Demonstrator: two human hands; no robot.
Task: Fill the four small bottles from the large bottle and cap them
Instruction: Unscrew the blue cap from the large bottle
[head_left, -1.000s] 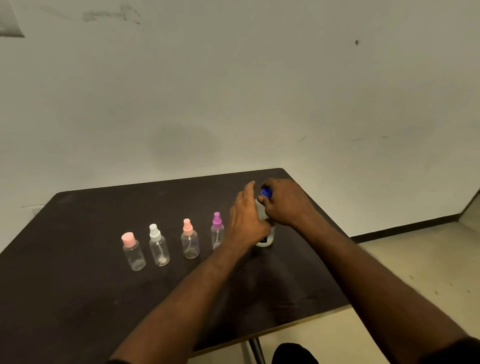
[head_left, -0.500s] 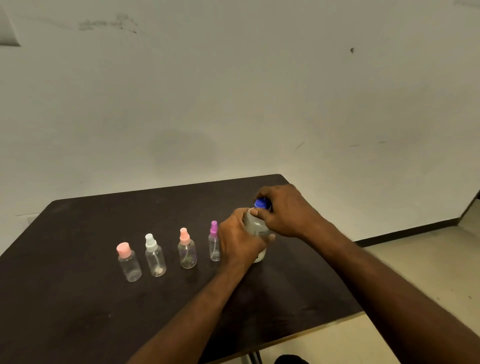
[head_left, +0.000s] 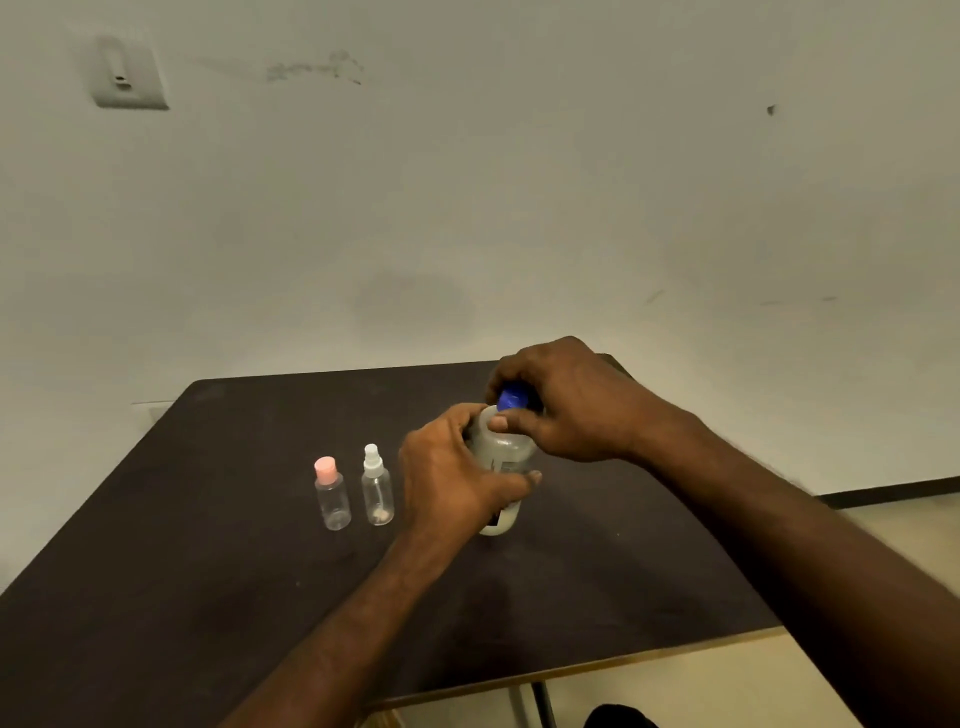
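Large bottle (head_left: 503, 457): centre frame, upright on table (head_left: 208, 597).
Left hand (head_left: 452, 478): wrapped round its body.
Right hand (head_left: 566, 400): fingers pinch blue cap (head_left: 511, 401).
Risk: spill if the bottle tips once uncapped.
Small bottles: pink-capped bottle (head_left: 332, 493), white-sprayer bottle (head_left: 377, 491) left; others probably hidden.
Room: bare tabletop below; edge lower right.

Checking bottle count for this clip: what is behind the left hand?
The large bottle, gripped by the left hand. Two small bottles stand clear beside it; whatever else lies behind the hand is covered.
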